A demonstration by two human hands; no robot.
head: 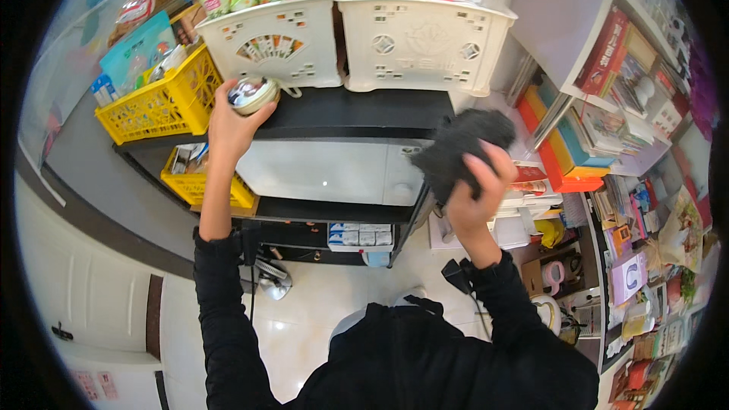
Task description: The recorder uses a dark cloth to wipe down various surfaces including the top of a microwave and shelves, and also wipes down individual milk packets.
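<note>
My left hand (232, 125) grips a small round cream-coloured object (254, 95) with a shiny, reflective top and a short loop at its side. It is just at the black shelf top (364, 111), before the left white basket. A dark grey cloth (470, 145), bunched up and slightly blurred, is held in my right hand (481, 193). This hand is off the right end of the shelf top, over the gap beside the rack. My fingers partly cover the cloth.
Two filled white plastic baskets (427, 48) stand at the back of the shelf top. A yellow crate (162, 99) sits at its left. Below is a white microwave-like appliance (319, 168). Colourful boxes (561, 148) and a crowded bookshelf (612, 57) line the right.
</note>
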